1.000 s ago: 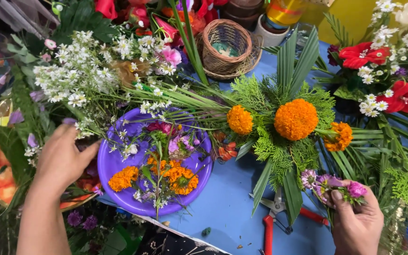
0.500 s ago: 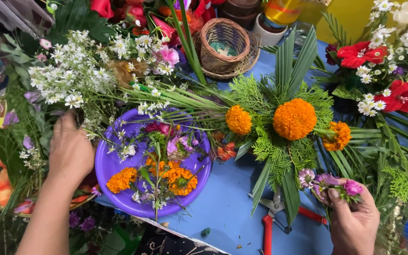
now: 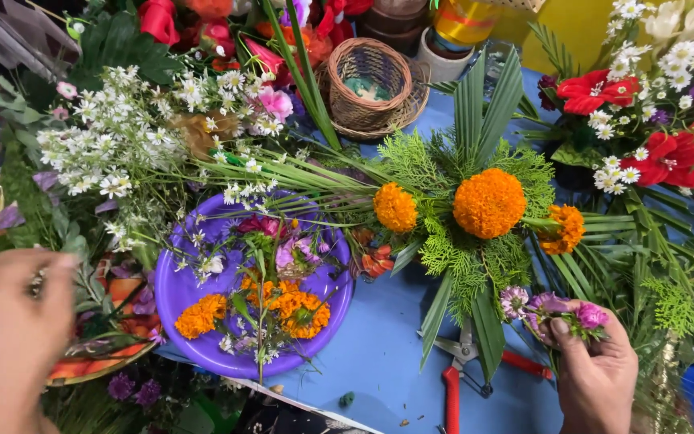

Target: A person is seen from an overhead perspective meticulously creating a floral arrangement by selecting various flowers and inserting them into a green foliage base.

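Blue tabletop (image 3: 379, 354), crowded with cut flowers. Right hand (image 3: 596, 374) pinches a small pink-purple flower sprig (image 3: 560, 309), long axis running left-right, blooms above the knuckles. Red-handled shears (image 3: 463, 374) lie just left. Left hand (image 3: 10, 329) blurred; grip indeterminate.

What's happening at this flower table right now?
A person is working on a flower arrangement of orange marigolds, ferns and palm leaves lying on a blue table. The right hand holds small pink and purple flowers beside it. The left hand, blurred, is at the greenery left of a purple plate of loose blooms. Red-handled cutters lie unused.
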